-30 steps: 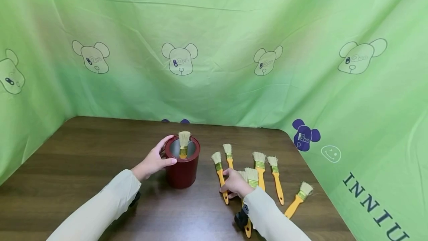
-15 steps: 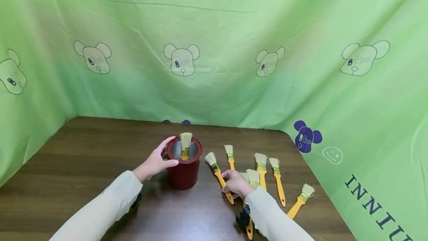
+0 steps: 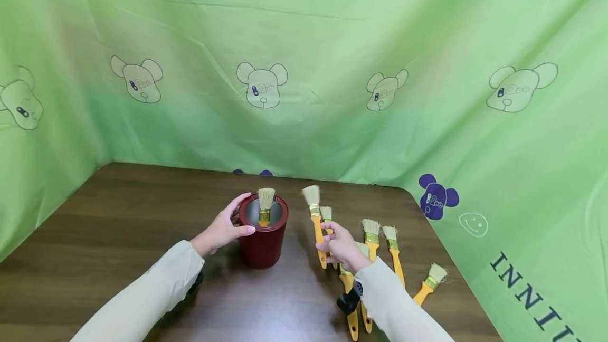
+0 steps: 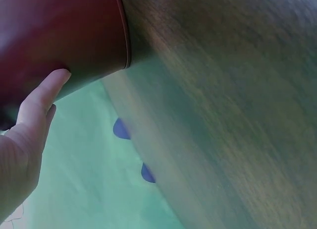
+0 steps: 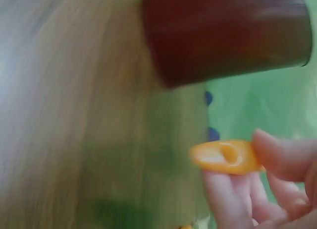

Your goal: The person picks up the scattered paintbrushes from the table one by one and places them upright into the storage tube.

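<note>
Head view: right hand (image 3: 343, 247) pinches paintbrush handle (image 3: 318, 232), bristles (image 3: 311, 195) above.

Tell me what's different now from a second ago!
The right hand has lifted the loose brush up off the table, bristles up. The left hand stayed on the red pot, and the potted brush stayed inside.
</note>
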Available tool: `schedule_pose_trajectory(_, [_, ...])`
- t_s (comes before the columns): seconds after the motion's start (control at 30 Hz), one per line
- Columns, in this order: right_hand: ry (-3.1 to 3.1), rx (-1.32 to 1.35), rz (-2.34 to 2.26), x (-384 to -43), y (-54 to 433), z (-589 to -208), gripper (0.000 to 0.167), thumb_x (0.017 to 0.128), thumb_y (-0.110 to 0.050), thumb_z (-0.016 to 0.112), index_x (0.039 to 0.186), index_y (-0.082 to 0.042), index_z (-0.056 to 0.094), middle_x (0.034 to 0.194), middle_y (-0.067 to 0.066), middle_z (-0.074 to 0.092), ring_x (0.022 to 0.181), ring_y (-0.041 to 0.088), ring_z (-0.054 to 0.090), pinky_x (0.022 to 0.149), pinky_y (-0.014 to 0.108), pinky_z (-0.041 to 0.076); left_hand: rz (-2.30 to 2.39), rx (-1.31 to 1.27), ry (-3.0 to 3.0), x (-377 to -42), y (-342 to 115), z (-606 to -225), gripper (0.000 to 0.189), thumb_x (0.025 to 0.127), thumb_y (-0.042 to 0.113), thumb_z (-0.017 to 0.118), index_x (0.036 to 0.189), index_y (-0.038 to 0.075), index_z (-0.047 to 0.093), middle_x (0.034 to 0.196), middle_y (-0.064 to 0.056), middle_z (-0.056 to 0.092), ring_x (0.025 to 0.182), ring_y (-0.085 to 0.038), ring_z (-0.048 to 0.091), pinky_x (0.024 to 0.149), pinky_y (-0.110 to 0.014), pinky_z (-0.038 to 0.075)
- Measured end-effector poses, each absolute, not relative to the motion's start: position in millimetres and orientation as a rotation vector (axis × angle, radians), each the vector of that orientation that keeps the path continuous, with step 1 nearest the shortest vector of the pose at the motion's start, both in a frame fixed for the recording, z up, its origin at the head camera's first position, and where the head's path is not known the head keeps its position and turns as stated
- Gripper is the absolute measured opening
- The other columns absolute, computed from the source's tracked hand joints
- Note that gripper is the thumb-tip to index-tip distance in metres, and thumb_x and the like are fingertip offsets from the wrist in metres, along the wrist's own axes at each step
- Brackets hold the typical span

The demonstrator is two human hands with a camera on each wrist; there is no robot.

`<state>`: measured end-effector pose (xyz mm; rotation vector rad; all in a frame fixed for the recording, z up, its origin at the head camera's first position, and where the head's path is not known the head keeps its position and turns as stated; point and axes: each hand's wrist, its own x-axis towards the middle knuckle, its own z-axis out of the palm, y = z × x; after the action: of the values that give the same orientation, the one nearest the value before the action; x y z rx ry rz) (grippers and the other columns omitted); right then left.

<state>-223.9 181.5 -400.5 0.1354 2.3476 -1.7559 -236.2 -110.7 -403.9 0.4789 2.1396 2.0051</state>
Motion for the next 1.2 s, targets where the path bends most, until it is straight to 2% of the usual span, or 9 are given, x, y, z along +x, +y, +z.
schedule_pose_trajectory(0.2, [2.134,0.171,-2.126,-228,179,-389,0.051,0.089,0.013,0.053,0.135,-0.001,0.035,0.086,0.004,0.051,0.07,0.012,0.056,0.056,0.028,0.051,1.991,0.476,2.148,-236,-108,-408,0.083,0.082,0.008,0.074,0.149,0.006,0.024,0.14,-0.029,0.037,0.12,-0.041,0.045,0.079,-0.043,0.053])
schedule_pose_trajectory(0.47, [2.022,0.015,-2.36,-239,170,-369,0.043,0.089,0.016,0.051,0.123,-0.005,0.036,0.079,-0.002,0.052,0.066,0.01,0.059,0.057,0.029,0.054,1.983,0.456,2.154,-236,-108,-404,0.083,0.083,0.007,0.073,0.15,0.007,0.023,0.141,-0.029,0.037,0.121,-0.042,0.044,0.077,-0.045,0.053])
schedule_pose_trajectory(0.67, [2.059,-0.087,-2.396,-242,158,-352,0.043,0.086,0.018,0.053,0.118,-0.005,0.038,0.081,0.001,0.054,0.066,0.011,0.061,0.058,0.029,0.055,1.981,0.483,2.153,-236,-108,-404,0.084,0.083,0.007,0.073,0.15,0.005,0.022,0.14,-0.031,0.037,0.119,-0.041,0.046,0.074,-0.044,0.054])
schedule_pose_trajectory(0.93, [2.096,-0.252,-2.347,-244,129,-330,0.045,0.085,0.018,0.055,0.122,0.001,0.038,0.086,0.007,0.055,0.071,0.012,0.06,0.061,0.03,0.056,1.982,0.497,2.157,-236,-109,-405,0.084,0.083,0.006,0.073,0.149,0.005,0.022,0.139,-0.031,0.038,0.118,-0.04,0.047,0.073,-0.043,0.054])
schedule_pose_trajectory(1.2, [2.099,-0.376,-2.245,-245,97,-324,0.047,0.083,0.017,0.059,0.125,0.004,0.041,0.09,0.013,0.057,0.073,0.012,0.059,0.066,0.034,0.056,1.975,0.466,2.167,-236,-112,-406,0.083,0.084,0.01,0.073,0.15,0.007,0.022,0.139,-0.031,0.038,0.119,-0.041,0.047,0.072,-0.043,0.054])
